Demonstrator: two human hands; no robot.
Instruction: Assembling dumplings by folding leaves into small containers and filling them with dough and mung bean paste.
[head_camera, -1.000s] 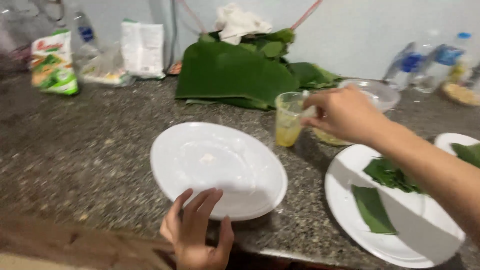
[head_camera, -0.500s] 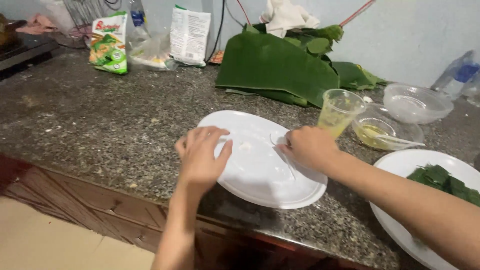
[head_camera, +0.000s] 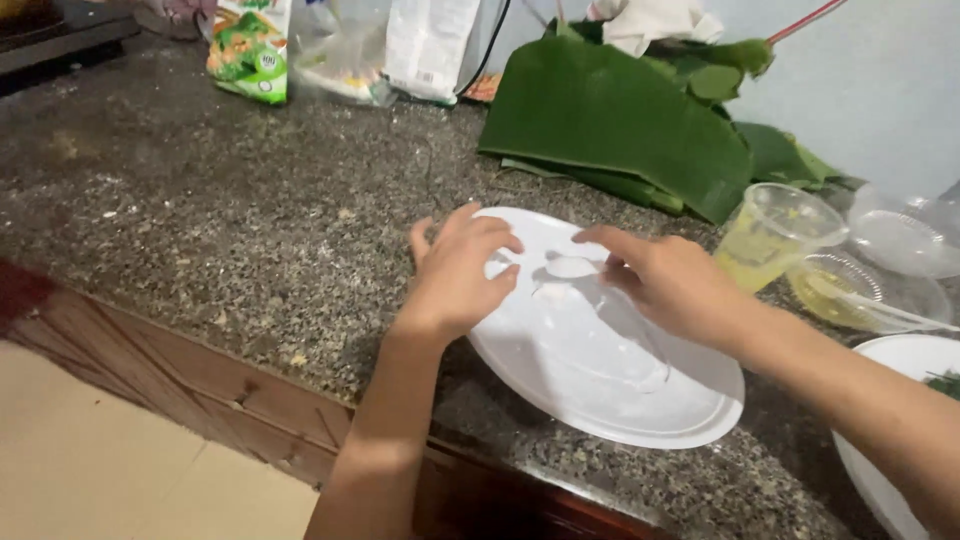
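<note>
Home kitchen: speckled granite counter (head_camera: 250, 230), banana leaves (head_camera: 620, 130), food packets (head_camera: 250, 45)

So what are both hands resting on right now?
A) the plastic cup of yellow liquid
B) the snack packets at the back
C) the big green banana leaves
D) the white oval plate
D: the left hand and the right hand both lie on the white oval plate; the banana leaves and the plastic cup sit apart, untouched.
</note>
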